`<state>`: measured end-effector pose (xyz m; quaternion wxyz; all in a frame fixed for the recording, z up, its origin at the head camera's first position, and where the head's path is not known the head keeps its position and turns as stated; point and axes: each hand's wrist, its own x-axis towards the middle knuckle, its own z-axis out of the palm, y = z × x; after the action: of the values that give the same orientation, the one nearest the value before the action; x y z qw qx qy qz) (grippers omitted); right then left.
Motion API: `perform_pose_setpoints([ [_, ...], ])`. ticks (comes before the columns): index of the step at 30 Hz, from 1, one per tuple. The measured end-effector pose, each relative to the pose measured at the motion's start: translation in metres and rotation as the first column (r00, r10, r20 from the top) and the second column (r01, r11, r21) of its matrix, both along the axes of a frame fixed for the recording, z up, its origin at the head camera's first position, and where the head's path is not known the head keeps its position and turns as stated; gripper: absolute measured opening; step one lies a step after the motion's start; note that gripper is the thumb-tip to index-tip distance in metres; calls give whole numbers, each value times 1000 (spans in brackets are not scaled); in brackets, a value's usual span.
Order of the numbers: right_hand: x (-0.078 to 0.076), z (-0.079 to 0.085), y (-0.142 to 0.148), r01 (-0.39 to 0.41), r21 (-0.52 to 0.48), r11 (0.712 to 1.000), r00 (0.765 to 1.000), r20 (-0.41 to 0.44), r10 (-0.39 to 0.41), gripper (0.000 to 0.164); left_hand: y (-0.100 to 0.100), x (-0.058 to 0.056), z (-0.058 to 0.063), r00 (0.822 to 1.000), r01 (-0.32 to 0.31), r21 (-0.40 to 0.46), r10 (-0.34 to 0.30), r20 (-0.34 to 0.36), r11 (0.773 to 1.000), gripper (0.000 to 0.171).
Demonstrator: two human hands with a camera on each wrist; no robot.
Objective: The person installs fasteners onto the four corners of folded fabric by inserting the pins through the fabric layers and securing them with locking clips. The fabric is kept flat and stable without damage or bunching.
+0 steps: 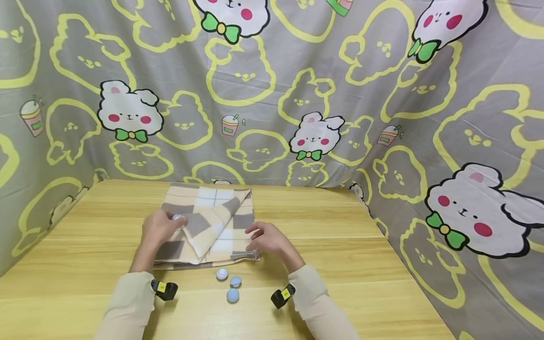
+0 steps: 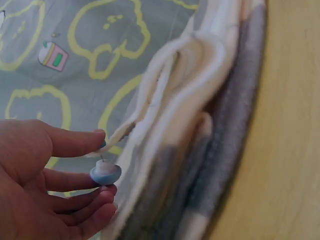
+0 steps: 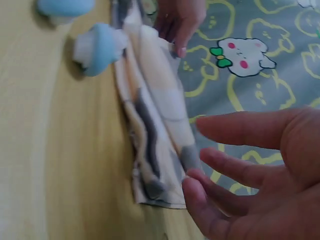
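A plaid fleece blanket (image 1: 221, 198) in beige, grey and white lies folded on the table, one corner turned back. My left hand (image 1: 160, 227) pinches that corner along with a blue-and-white mushroom-shaped quilt pin (image 2: 106, 174). In the left wrist view, the thumb presses the cloth from above while the fingers support the pin's rounded blue cap; a thin needle shows between cap and cloth. By the blanket's right edge is my right hand (image 1: 268, 237), its fingers loosely bent and nothing held. Whether its fingertips touch the cloth, I cannot tell.
Three more pins lie in front of the blanket: one whitish (image 1: 222, 274), one on its side (image 1: 235, 282) and one cap-up (image 1: 232, 295). Beneath is a wooden table (image 1: 340, 264). A patterned grey curtain (image 1: 263, 94) hangs behind and at both sides.
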<state>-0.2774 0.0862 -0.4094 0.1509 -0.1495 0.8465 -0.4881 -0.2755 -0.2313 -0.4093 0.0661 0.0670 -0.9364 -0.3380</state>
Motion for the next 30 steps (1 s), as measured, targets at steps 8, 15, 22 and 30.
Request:
perform_pose_setpoints([
  [8, 5, -6, -8, -31, 214, 976, 997, -58, 44, 30, -2, -3, -7, 998, 43, -41, -42, 41, 998, 47],
  [15, 9, -8, -10, 13, 271, 962, 996, -91, 12, 23, 3, -4, -5, 997, 48, -34, -46, 66, 998, 56],
  [22, 8, -7, -10, 34, 296, 954, 996, -91, -8, 10, 12, -2, 2, 999, 28, -40, -29, -22, 999, 50],
  [30, 7, -7, -8, 41, 295, 955, 995, -96, -13, 8, 59, 2, 13, 980, 71, 23, -65, -188, 997, 27],
])
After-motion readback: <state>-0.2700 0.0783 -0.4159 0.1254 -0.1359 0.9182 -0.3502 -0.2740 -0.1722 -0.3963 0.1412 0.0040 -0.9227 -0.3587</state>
